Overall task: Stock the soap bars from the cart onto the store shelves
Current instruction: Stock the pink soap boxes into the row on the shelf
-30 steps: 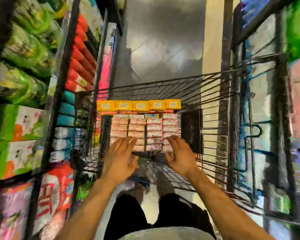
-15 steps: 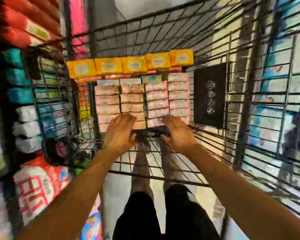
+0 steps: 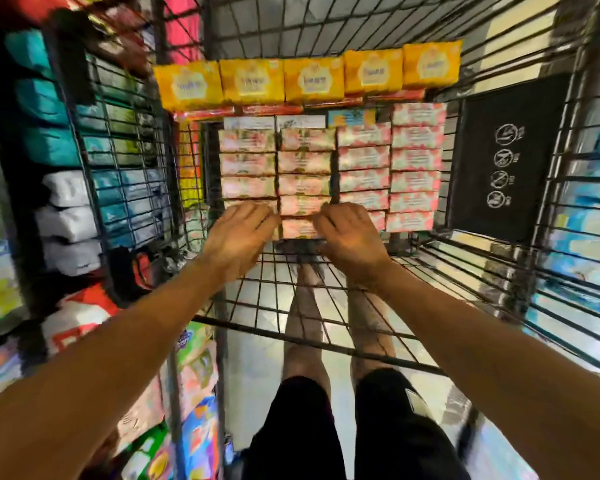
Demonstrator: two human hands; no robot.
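I have both hands inside the wire cart, at the near end of the soap bars. The pink-wrapped bars lie in four columns at the cart's far end, with a row of yellow packs stacked across their far edge. The left hand lies over the nearest bar of the leftmost column. The right hand is over the near end of the third column, and one bar shows between them. The fingers of both hands bend down onto the wrappers, but through the motion blur I cannot tell whether they grip anything. A black panel hangs on the cart's right wall. Store shelves with teal and white packs stand to the left.
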